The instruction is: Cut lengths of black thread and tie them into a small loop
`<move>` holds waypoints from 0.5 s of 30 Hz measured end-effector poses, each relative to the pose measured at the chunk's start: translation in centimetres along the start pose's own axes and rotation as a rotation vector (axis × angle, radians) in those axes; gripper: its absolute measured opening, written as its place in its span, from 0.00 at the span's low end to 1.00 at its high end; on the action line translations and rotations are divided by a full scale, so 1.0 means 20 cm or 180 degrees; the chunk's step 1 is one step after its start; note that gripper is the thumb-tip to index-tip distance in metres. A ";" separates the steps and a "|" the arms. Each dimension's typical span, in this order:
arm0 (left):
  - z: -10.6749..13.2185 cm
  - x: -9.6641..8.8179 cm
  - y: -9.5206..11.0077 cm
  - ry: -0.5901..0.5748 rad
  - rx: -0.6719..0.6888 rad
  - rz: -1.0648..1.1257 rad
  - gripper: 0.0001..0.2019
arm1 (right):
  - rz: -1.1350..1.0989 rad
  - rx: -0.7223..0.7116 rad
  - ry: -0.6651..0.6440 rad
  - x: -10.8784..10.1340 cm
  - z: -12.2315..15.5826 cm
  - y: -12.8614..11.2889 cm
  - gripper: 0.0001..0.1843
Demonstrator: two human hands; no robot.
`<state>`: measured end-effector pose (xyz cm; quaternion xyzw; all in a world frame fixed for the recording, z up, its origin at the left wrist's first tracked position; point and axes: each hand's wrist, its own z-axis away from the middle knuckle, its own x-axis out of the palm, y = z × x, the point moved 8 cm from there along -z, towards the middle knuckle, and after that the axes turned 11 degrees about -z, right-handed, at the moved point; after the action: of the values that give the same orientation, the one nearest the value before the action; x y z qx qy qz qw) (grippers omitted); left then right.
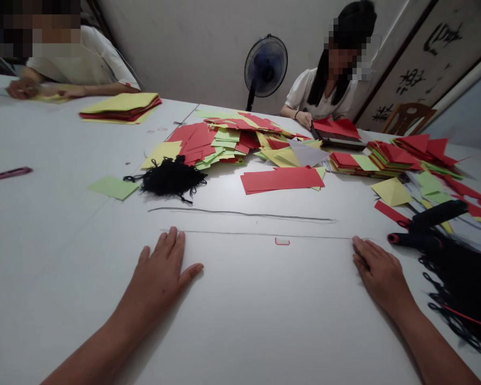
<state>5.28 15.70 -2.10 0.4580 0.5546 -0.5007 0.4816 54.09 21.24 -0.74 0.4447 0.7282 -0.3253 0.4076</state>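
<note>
White tabletop (76, 256) under both hands, was it?

Yes. The left hand (160, 275) lay flat on it, fingers spread wide, holding nothing, their tips at a thin dark line (256, 234).

And the right hand (379, 275)?

Flat and empty too, fingers a little apart, at that line's right end. Thread or drawn line, I couldn't tell.

What lay between the hands?

A small red loop (282, 241), just below the line. Beyond it were a tangle of black cord (168, 179) and red paper strips (282, 179).

And to the right?

A black tool with a red tip (425, 232) lay near the right hand, beside a mass of black cord (460, 283).

Anyone else?

At upper right, a co-worker's hand (303, 118) was beside red paper (336, 127).
</note>
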 end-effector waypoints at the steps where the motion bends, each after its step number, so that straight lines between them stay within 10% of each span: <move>1: 0.00 0.00 0.00 -0.0005 -0.0001 0.0003 0.41 | 0.0010 -0.0024 0.0010 0.00 0.00 0.00 0.23; 15: 0.00 0.00 0.01 -0.0176 -0.0040 0.0061 0.42 | 0.0052 -0.0130 0.0067 -0.01 0.00 -0.01 0.23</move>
<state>5.39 15.72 -2.06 0.4463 0.5399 -0.5049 0.5044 53.97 21.02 -0.64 0.4456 0.7353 -0.3023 0.4115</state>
